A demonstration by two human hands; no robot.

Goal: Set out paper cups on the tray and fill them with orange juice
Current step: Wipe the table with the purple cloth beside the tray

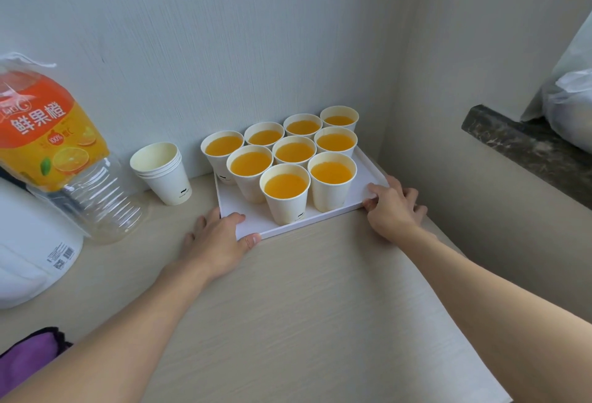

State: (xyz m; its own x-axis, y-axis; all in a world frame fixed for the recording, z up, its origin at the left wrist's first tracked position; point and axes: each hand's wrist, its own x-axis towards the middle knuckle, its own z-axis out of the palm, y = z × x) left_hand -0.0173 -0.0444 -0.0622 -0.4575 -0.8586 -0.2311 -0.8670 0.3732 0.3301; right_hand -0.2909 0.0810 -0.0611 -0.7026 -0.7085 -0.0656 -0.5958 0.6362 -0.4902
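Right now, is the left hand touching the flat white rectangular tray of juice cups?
Touching. The head view shows the left hand pinching the near left corner of the white tray, one finger over the rim and the thumb against the front edge.

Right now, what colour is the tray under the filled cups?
Plain white: the tray shows best in the head view.

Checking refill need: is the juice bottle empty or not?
Looks empty: the juice bottle shows no orange liquid through its clear ribbed part; only the label is orange.
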